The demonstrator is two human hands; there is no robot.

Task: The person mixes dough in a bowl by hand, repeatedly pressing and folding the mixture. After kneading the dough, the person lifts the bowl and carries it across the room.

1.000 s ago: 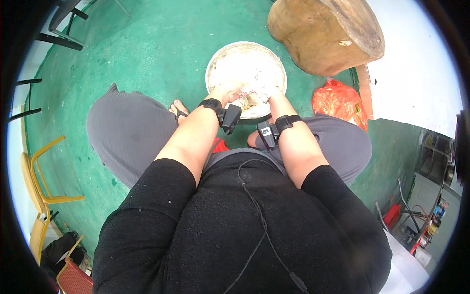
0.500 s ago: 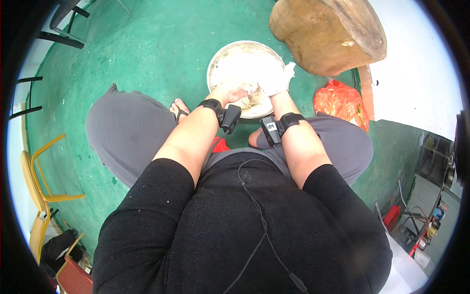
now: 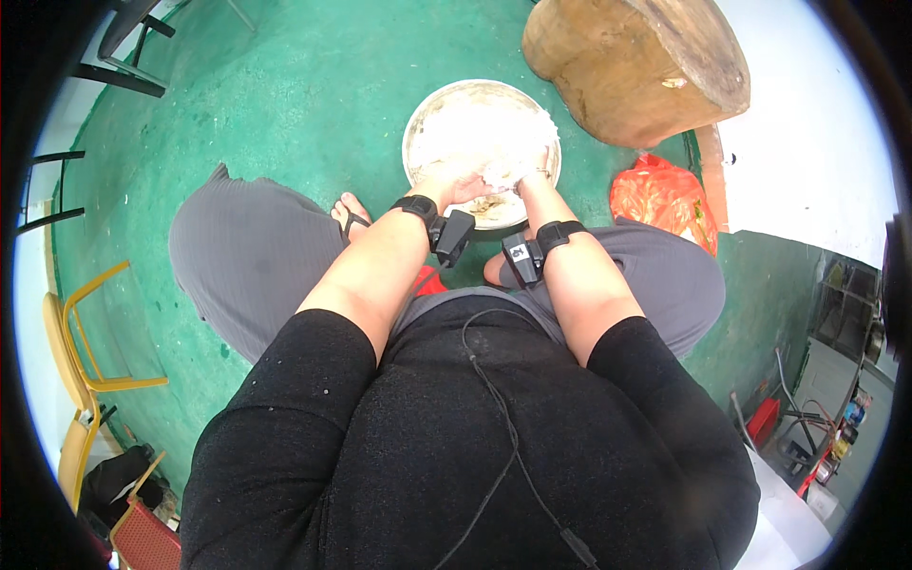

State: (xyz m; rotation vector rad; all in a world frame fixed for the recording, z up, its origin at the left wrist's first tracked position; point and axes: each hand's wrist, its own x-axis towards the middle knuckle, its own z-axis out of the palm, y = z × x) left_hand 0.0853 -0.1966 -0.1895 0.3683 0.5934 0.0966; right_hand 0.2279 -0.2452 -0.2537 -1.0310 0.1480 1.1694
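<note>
A round pale basin [image 3: 414, 142] stands on the floor in front of me, between my feet. Its contents are white and washed out by glare, with a brownish wet patch showing at the near side. My left hand [image 3: 460, 182] reaches into the near left of the basin, beside a white, lumpy clump [image 3: 500, 173]. My right hand [image 3: 534, 163] is inside the right rim, at the other side of that clump. Glare swallows the fingers of both hands, so their grip does not show. Black strapped devices sit on both wrists.
A large wooden block [image 3: 636, 71] stands beyond the basin to the right. Below it lies an orange-red plastic bag [image 3: 663, 201]. Yellow-framed chairs [image 3: 81, 351] are at the left edge. My bent knees flank the basin on the green floor [image 3: 285, 123].
My right hand has moved inward and slightly up from the basin's right rim. The white material that stuck out past that rim is now within the basin. My left hand has shifted only a little.
</note>
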